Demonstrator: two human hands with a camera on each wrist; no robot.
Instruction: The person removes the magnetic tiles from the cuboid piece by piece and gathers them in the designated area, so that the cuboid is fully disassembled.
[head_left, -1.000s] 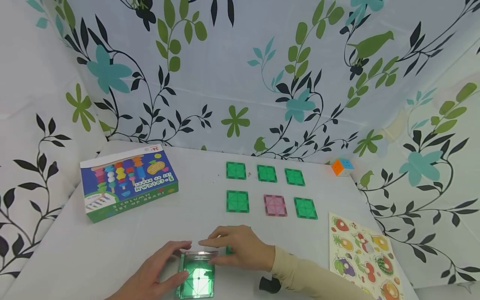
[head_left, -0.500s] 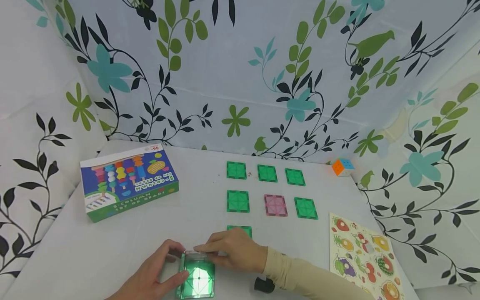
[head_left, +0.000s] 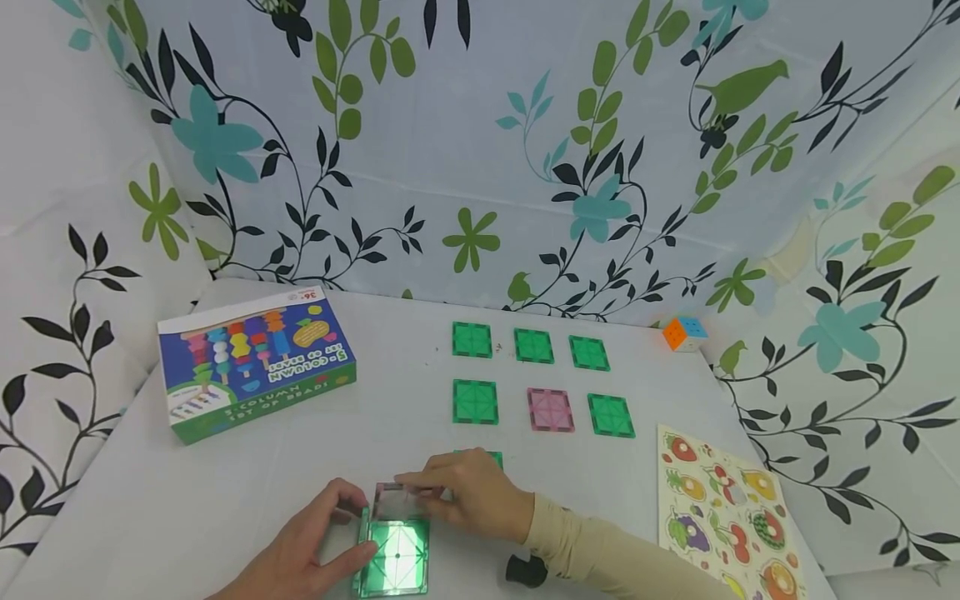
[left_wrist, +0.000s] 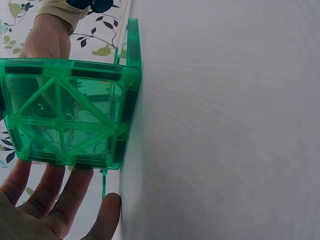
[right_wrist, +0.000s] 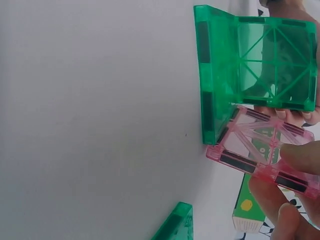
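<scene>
Two green magnetic tiles meet at a right angle near the table's front: one flat tile [head_left: 405, 562] lies down, and an upright tile [right_wrist: 275, 65] stands along its left edge. My left hand [head_left: 303, 542] holds the upright tile from outside, its fingertips round the edge. My right hand [head_left: 483, 496] pinches a pink magnetic tile [right_wrist: 245, 135] between thumb and fingers. In the right wrist view, this tile is tilted, with one corner against the flat tile's far edge. Part of the pink tile is hidden by the right fingers in the head view.
Several green tiles [head_left: 475, 402] and another pink tile [head_left: 551, 410] lie in rows beyond my hands; one green tile [head_left: 495, 457] is partly behind the right hand. A bead-set box [head_left: 258, 362] sits left. A fruit board [head_left: 723, 517] and puzzle cube [head_left: 684, 334] are right.
My right hand has come in beside the green tiles, and the pink tile it pinches has shifted away from me, out past the flat tile's far edge. The left hand stays in place.
</scene>
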